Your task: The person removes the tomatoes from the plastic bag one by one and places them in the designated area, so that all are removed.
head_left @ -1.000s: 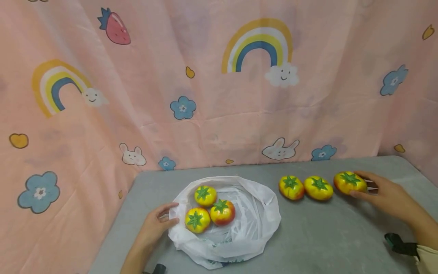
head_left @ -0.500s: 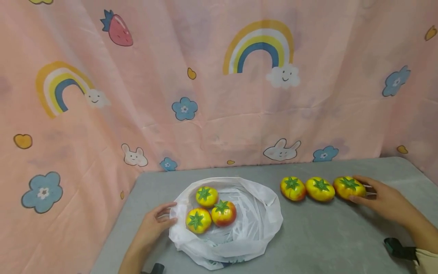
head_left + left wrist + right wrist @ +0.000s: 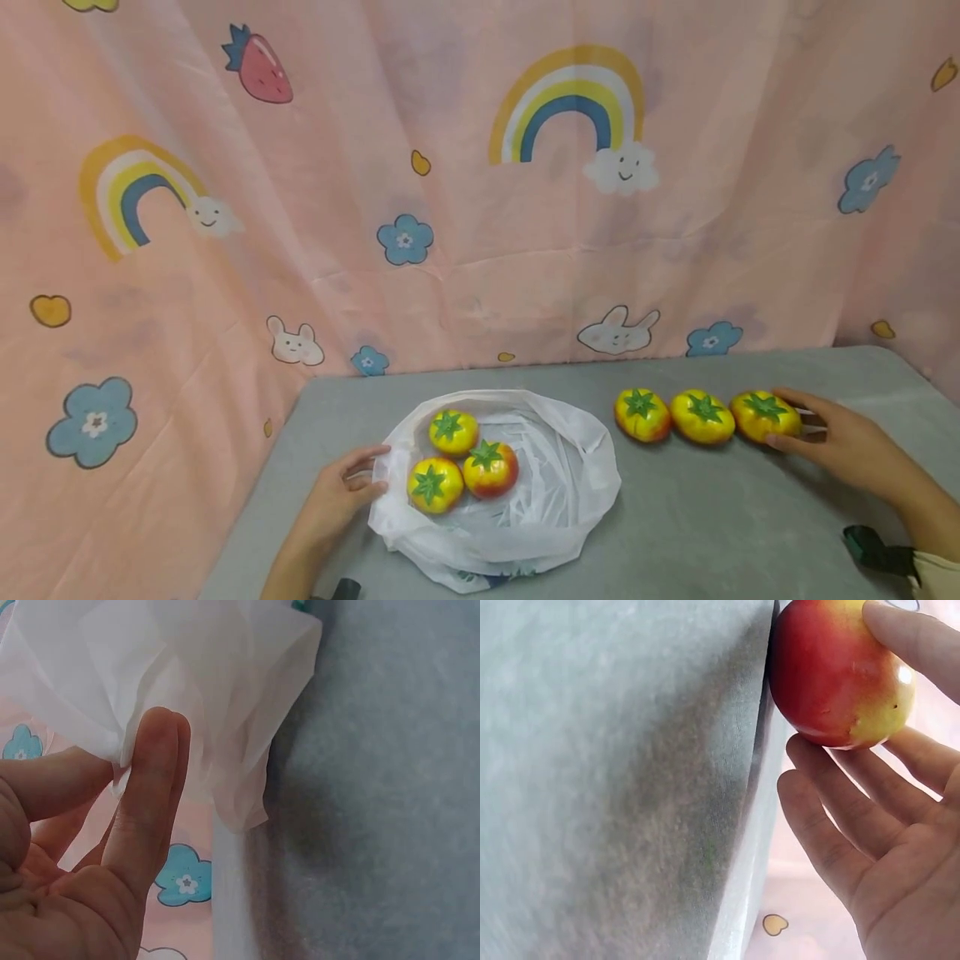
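My left hand [image 3: 337, 492] pinches the left rim of a white plastic bag [image 3: 558, 537] between thumb and fingers; the left wrist view shows the bag's thin film [image 3: 225, 682] there. Inside the spread bag sit three yellow-red tomatoes with green star-shaped tops, among them a redder tomato [image 3: 491, 471]. To the right, three similar tomatoes stand in a row on the table. My right hand [image 3: 847, 442] holds the rightmost tomato [image 3: 761, 418], thumb on the near side and fingers behind. In the right wrist view this tomato's glossy red underside [image 3: 829, 671] shows at the table surface.
The left tomato [image 3: 641, 414] and the middle tomato [image 3: 702, 417] of the row lie between the bag and my right hand. A grey table [image 3: 675, 533] carries everything. Behind it hangs a pink curtain [image 3: 465, 208] printed with rainbows and flowers.
My right hand has lowered the rightmost tomato, which now stands level beside the middle one. The left hand stays at the bag's rim. The head view has shifted slightly.
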{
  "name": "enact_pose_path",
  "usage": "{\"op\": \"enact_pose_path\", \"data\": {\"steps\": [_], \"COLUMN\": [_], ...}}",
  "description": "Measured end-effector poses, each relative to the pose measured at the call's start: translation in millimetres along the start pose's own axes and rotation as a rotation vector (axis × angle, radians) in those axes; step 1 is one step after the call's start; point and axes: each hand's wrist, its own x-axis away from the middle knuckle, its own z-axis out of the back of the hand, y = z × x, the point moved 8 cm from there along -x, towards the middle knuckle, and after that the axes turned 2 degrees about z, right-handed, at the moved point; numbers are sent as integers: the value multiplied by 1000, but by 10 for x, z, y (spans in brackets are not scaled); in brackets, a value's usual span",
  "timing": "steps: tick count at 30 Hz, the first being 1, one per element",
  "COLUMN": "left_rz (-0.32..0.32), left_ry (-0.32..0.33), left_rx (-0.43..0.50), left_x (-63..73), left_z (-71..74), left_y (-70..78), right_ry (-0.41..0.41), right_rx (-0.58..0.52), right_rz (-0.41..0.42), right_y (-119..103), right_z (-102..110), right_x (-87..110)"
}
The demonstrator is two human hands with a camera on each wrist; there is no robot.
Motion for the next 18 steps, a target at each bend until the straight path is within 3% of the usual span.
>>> {"op": "enact_pose_path", "data": {"steps": [18], "left_rz": [36], "left_ry": [3], "left_rx": [-77], "left_x": [-9], "left_z": [-3], "left_y": [-36], "right_ry": [3], "right_rx": [-38], "right_rz": [-22], "right_y": [13], "right_z": [-9], "right_x": [61]}}
